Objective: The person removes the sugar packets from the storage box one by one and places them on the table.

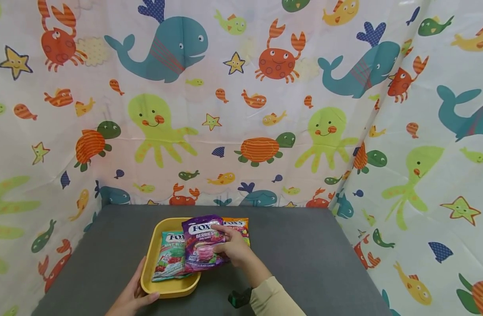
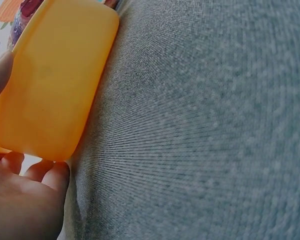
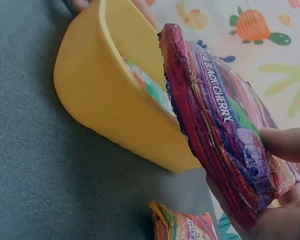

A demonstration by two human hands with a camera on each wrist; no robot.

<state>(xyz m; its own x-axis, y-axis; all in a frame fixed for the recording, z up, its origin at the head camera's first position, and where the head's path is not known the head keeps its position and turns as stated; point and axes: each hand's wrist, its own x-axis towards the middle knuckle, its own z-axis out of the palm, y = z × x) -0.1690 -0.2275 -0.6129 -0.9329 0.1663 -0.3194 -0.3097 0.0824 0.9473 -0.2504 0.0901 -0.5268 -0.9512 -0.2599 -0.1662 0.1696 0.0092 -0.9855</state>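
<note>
A purple Fox's Berries candy bag (image 1: pixel 202 245) is pinched by my right hand (image 1: pixel 238 249) at its right side, thumb in front. It is held up over the right part of a yellow plastic tub (image 1: pixel 170 293). Inside the tub lies a green Fox's Mint candy bag (image 1: pixel 170 259), partly covered by the purple one in the head view. My left hand (image 1: pixel 132 294) holds the tub's near left corner, thumb along the front and fingers against the side. An orange Fox's Fruits candy bag (image 1: pixel 243 227) lies on the table right of the tub, partly hidden behind my right hand.
A dark grey cloth covers the table (image 1: pixel 304 263). A small black object (image 1: pixel 239 298) sits by my right sleeve (image 1: pixel 274 298). Curtains (image 1: pixel 225 153) printed with sea animals stand behind the table and at both sides.
</note>
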